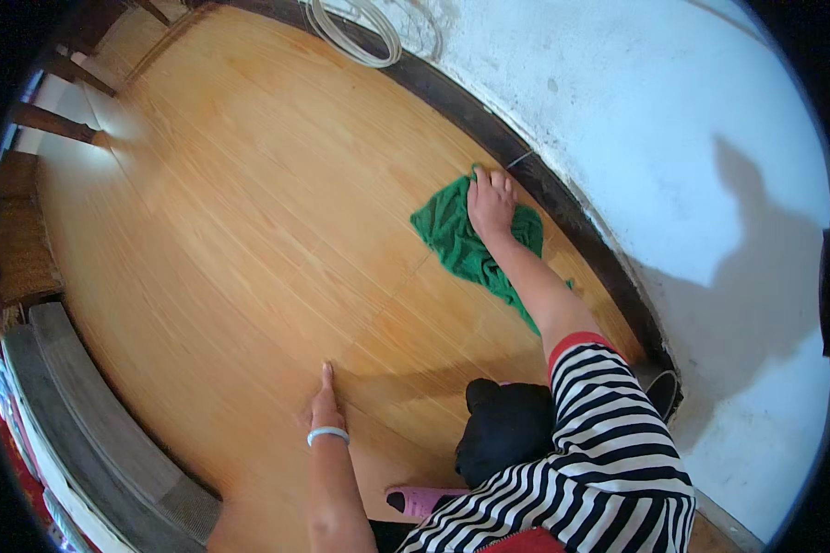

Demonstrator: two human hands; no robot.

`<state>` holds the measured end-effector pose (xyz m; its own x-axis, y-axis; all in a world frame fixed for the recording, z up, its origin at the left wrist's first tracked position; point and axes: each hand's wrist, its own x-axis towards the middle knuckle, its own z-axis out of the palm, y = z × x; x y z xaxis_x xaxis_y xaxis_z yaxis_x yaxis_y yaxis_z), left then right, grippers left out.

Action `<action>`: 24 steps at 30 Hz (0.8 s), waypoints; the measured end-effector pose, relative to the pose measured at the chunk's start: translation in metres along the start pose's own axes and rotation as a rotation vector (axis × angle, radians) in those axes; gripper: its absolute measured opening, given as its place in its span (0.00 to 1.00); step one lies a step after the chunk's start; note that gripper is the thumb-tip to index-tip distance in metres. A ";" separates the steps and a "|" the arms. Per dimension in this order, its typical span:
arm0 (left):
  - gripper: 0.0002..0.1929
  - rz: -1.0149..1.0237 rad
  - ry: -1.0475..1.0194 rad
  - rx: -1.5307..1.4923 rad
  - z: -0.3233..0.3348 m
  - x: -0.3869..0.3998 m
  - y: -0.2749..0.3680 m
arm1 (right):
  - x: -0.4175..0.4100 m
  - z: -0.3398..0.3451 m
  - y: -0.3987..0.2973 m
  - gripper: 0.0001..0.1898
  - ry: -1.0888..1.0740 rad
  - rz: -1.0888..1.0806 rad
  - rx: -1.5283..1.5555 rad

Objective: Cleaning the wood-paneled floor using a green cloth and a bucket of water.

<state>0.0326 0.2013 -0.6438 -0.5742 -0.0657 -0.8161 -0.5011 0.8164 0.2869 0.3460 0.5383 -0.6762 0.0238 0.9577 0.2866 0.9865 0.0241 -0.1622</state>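
My right hand (492,202) presses a crumpled green cloth (449,221) onto the wood-look floor (263,207), close to the dark baseboard (546,173). The cloth spreads out on both sides of the hand, and a strip of it trails back under the forearm. Lower and to the left, my left hand (326,404) is at the floor with its thumb extended forward and nothing visible in it. Its other fingers are foreshortened and slightly blurred. A pale bracelet (328,434) circles that wrist.
A white wall (595,90) rises on the right. Coiled white cable (360,34) hangs by the baseboard at the top. Along the left are a grey upholstered edge (104,401), a brown box-like piece (24,235) and wooden furniture legs (59,123). A pink slipper (422,500) shows below.
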 end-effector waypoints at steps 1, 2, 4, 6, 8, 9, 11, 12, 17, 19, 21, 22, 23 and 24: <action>0.45 0.059 0.006 0.040 0.000 0.003 -0.004 | -0.005 -0.001 0.007 0.19 -0.060 -0.058 0.008; 0.45 0.060 0.004 0.034 0.000 0.009 -0.003 | -0.003 0.001 0.013 0.19 -0.065 -0.102 0.003; 0.45 -0.063 -0.175 -0.059 -0.004 0.009 -0.002 | 0.005 -0.003 0.018 0.19 -0.003 -0.115 -0.026; 0.48 -0.065 -0.137 -0.044 -0.008 0.039 -0.022 | 0.024 -0.007 0.003 0.16 0.069 -0.107 -0.037; 0.52 -0.053 -0.121 -0.018 -0.009 0.047 -0.027 | 0.018 -0.006 0.002 0.16 0.015 -0.099 -0.041; 0.52 -0.025 -0.075 0.030 -0.003 0.038 -0.022 | 0.021 -0.006 0.011 0.16 -0.026 -0.087 -0.059; 0.52 0.009 -0.030 0.063 0.005 0.033 -0.016 | 0.010 -0.005 0.028 0.16 -0.049 -0.135 -0.072; 0.51 0.038 -0.023 0.015 0.005 0.036 -0.020 | 0.008 -0.005 0.035 0.16 -0.020 -0.193 -0.064; 0.49 -0.030 -0.089 -0.449 -0.014 0.073 -0.051 | 0.024 -0.013 0.011 0.16 -0.014 -0.258 -0.094; 0.50 -0.115 0.042 -0.142 0.013 0.024 -0.014 | 0.023 -0.015 0.037 0.15 -0.025 -0.223 -0.161; 0.50 -0.023 -0.054 -0.053 0.012 0.028 -0.011 | 0.015 -0.017 0.046 0.15 -0.017 -0.229 -0.117; 0.51 0.060 -0.144 0.043 0.009 0.032 -0.017 | 0.011 -0.017 0.053 0.14 -0.037 -0.225 -0.124; 0.51 0.060 -0.121 0.019 -0.006 0.064 -0.036 | 0.012 -0.015 0.040 0.14 -0.060 -0.243 -0.099; 0.52 0.056 -0.245 -0.305 -0.039 0.114 -0.069 | 0.021 -0.006 0.000 0.14 -0.039 -0.306 -0.049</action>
<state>-0.0234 0.1151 -0.7367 -0.4527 0.1434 -0.8801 -0.6638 0.6048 0.4400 0.3475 0.5566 -0.6644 -0.2810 0.9184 0.2786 0.9534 0.3002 -0.0282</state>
